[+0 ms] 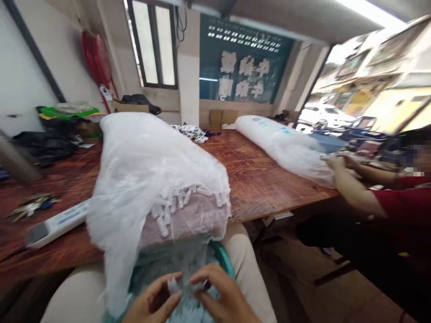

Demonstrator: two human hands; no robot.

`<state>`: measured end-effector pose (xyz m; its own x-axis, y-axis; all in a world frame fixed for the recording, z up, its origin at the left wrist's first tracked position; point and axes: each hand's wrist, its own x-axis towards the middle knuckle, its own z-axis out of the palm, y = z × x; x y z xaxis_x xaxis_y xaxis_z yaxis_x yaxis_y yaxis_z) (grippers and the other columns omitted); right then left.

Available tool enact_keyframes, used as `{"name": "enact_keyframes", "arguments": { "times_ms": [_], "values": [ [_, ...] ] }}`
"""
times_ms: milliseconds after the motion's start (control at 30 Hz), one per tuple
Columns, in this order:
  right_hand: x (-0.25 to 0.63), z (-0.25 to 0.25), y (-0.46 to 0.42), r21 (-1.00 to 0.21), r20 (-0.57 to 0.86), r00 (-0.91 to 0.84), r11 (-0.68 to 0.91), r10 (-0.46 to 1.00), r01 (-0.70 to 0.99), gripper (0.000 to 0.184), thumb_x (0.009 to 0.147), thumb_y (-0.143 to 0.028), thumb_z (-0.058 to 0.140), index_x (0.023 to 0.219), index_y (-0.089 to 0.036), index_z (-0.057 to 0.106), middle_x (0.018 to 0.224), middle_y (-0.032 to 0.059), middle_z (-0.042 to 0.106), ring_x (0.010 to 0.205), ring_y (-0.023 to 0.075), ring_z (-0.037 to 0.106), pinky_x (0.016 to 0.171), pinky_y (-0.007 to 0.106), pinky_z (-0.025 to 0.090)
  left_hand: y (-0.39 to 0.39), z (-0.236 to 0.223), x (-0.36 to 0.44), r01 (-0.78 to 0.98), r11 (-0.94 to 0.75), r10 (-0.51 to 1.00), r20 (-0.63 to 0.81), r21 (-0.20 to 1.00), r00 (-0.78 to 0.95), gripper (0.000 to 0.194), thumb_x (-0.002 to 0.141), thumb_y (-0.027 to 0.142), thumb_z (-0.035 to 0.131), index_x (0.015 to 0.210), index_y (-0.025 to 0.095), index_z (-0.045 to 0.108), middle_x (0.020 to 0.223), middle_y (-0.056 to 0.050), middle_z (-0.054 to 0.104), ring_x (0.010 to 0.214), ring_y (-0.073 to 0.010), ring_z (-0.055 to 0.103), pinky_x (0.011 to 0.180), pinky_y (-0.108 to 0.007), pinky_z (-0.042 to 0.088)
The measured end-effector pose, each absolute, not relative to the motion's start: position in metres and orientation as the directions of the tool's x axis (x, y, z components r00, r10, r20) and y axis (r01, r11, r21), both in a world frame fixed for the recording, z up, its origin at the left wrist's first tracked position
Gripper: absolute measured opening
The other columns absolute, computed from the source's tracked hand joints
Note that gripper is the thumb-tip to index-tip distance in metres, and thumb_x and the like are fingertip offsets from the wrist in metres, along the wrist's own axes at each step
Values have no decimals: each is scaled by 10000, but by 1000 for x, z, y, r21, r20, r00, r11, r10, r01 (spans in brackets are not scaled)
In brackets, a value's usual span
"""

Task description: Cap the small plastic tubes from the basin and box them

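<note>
Both my hands are low in view over my lap. My left hand (153, 301) pinches a small white plastic piece (172, 285) with thumb and fingers. My right hand (220, 296) is closed beside it, fingertips pressed on the same small piece. Under them sits a teal basin (225, 260) lined with clear plastic and holding several small pieces. Just above, a big clear plastic bag (148, 166) lies on the wooden table (259, 179), its open end spilling several small white tubes (168, 207) toward my lap.
A second long plastic bag (283, 146) lies at the table's right, where another person's hands (336, 163) in a red sleeve work. A white device (55, 224) and keys (30, 207) lie at left. Dark clothes and boxes are piled at the back left.
</note>
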<state>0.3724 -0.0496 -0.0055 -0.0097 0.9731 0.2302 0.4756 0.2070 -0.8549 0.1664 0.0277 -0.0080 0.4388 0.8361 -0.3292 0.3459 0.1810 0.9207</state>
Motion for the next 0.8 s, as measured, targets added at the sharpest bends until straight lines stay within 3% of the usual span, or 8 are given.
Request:
{"name": "enact_keyframes", "arguments": {
  "times_ms": [67, 167, 267, 367, 533, 600, 800],
  "values": [
    [369, -1, -57, -928, 202, 72, 167, 977, 333, 148, 927, -245, 613, 1051, -239, 693, 1005, 47, 723, 918, 187, 696, 813, 283, 563, 8, 9, 167, 159, 344, 854, -379, 926, 358, 702, 618, 666, 806, 1125, 187, 718, 910, -63, 734, 842, -249, 686, 674, -293, 555],
    [367, -1, -61, -982, 99, 95, 82, 991, 168, 174, 950, -345, 607, 1066, -232, 670, 1041, 67, 708, 933, 196, 697, 799, 292, 576, -12, 26, 171, -81, 463, 831, -400, 883, 387, 691, 753, 590, 769, 1297, 187, 629, 873, -49, 696, 826, -206, 692, 656, -260, 534],
    [369, -5, -62, -998, 1, 123, -6, 992, 57, 263, 881, -437, 720, 1030, -223, 689, 1008, 65, 726, 924, 205, 702, 818, 302, 586, -21, 29, 169, -76, 477, 767, -372, 876, 523, 716, 823, 598, 701, 1393, 198, 536, 899, -41, 668, 701, -147, 659, 519, -212, 442],
    [368, -2, -65, -999, -41, 123, -40, 992, -11, 314, 841, -474, 766, 1024, -229, 694, 1018, 65, 728, 928, 205, 710, 817, 294, 603, -25, 31, 163, 31, 436, 731, -374, 899, 570, 622, 842, 506, 723, 1340, 184, 534, 888, -14, 671, 662, -104, 609, 571, -214, 435],
    [362, 17, -69, -992, 95, -39, 98, 995, 83, 150, 903, -391, 717, 976, -261, 711, 996, 54, 706, 968, 201, 716, 820, 269, 612, -28, 39, 154, 321, 186, 795, -335, 928, 505, 288, 852, 388, 741, 1046, 187, 672, 903, 3, 709, 765, -123, 589, 689, -243, 440],
    [363, 25, -69, -968, 166, -110, 183, 980, 172, 65, 934, -316, 683, 983, -293, 720, 990, 38, 719, 974, 187, 719, 826, 249, 603, -28, 42, 151, 392, 59, 815, -272, 918, 512, 243, 862, 376, 740, 1040, 215, 701, 956, 13, 732, 801, -127, 611, 721, -240, 450],
    [366, 29, -78, -886, 213, -237, 289, 948, 362, 164, 955, -241, 647, 1068, -351, 692, 999, 1, 740, 940, 176, 724, 781, 240, 594, -36, 41, 143, 463, -306, 804, -35, 832, 593, 166, 924, 266, 684, 1080, 209, 686, 1046, -15, 752, 1005, -186, 671, 890, -286, 487]
  ]
}}
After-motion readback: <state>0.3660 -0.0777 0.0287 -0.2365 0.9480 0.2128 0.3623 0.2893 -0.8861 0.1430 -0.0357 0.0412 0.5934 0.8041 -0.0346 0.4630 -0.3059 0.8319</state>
